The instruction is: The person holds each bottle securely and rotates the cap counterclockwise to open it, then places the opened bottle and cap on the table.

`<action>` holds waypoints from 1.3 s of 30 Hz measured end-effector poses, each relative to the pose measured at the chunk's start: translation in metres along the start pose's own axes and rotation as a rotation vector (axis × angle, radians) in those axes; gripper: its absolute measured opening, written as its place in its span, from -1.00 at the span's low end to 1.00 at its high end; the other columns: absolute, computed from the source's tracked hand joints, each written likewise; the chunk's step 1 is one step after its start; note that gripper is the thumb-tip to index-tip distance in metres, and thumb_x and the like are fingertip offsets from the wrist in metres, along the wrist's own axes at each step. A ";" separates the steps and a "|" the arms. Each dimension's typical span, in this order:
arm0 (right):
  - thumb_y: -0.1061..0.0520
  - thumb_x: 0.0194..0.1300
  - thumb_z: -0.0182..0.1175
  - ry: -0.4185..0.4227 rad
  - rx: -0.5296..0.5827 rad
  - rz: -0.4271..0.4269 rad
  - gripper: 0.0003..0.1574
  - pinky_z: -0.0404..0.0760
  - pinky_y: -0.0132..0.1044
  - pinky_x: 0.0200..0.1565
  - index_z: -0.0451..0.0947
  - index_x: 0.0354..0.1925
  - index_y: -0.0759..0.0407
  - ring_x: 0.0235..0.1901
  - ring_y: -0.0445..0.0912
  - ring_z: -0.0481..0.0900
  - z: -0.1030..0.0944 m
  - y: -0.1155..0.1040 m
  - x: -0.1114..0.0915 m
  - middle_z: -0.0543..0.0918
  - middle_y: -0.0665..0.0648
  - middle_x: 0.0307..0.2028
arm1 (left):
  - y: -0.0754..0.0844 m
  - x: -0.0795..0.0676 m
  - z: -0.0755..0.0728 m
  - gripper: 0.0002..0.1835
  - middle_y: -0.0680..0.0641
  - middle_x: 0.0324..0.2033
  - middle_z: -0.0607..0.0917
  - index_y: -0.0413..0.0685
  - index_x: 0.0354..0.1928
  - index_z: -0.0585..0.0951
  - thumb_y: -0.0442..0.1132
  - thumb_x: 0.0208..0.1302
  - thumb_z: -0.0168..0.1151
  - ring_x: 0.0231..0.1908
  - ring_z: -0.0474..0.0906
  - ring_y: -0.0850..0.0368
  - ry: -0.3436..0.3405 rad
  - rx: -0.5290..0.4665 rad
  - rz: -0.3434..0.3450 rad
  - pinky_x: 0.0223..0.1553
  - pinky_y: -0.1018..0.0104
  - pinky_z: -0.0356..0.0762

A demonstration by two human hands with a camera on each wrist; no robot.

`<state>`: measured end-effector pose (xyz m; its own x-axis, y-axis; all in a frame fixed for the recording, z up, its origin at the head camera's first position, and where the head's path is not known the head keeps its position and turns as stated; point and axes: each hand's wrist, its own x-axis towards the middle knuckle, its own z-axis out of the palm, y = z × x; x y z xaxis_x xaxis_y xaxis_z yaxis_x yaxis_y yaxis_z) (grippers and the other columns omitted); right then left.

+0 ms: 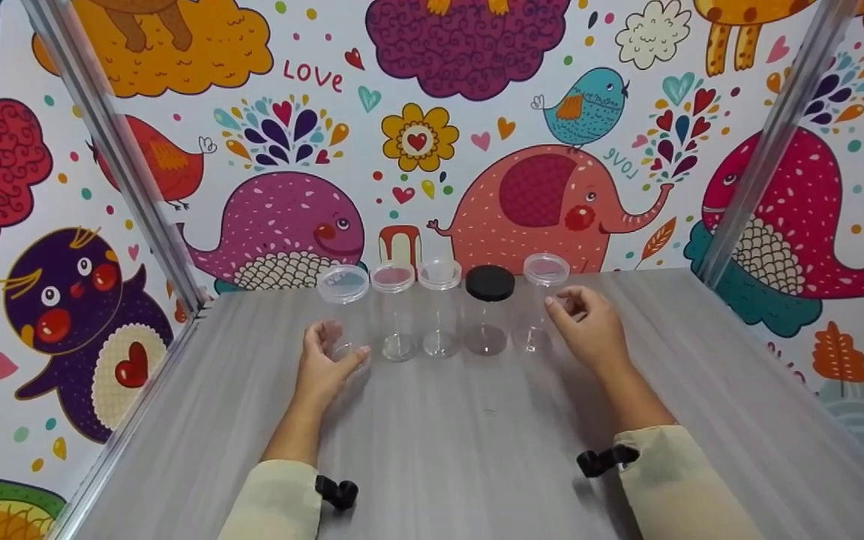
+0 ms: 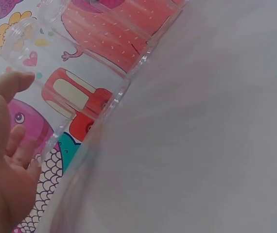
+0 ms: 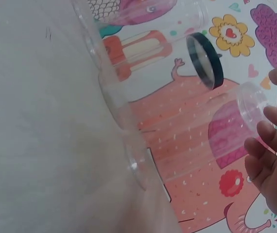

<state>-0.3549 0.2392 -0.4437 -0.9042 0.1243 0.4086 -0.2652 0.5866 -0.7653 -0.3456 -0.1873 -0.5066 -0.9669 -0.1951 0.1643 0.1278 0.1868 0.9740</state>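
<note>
Five clear plastic jars stand upright in a row near the back of the table. The leftmost jar (image 1: 343, 286) is in my left hand (image 1: 323, 375), with the thumb in front and the fingers round its left side. At the row's right end stands another clear jar (image 1: 546, 270). Beside it my right hand (image 1: 589, 326) has loosely bent fingers and the thumb tip near the jar's side; whether it touches cannot be told. Between the ends are two clear jars, one here (image 1: 393, 277) and one here (image 1: 439, 276), and a jar with a black lid (image 1: 490, 283).
The grey table (image 1: 447, 450) reaches back to a wall (image 1: 417, 45) printed with cartoon animals. Metal posts (image 1: 128, 172) stand at its back corners. A black clip-like fitting (image 1: 608, 459) is on the right sleeve, another (image 1: 337, 491) on the left.
</note>
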 end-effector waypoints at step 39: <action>-0.25 0.43 0.36 -0.213 0.059 -0.168 -0.21 0.66 0.16 0.33 0.47 0.51 -0.09 0.34 0.08 0.60 0.034 -0.056 -0.006 0.60 0.07 0.43 | 0.032 -0.018 0.070 -0.10 0.02 0.31 0.58 0.26 0.40 0.51 0.00 -0.02 0.75 0.33 0.54 0.03 -0.115 0.350 0.351 0.47 -0.24 0.49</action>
<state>-0.3461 0.1781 -0.4198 -0.8941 -0.1458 0.4235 -0.4311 0.5364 -0.7256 -0.3392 -0.1102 -0.4891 -0.8994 0.0409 0.4353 0.3871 0.5372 0.7494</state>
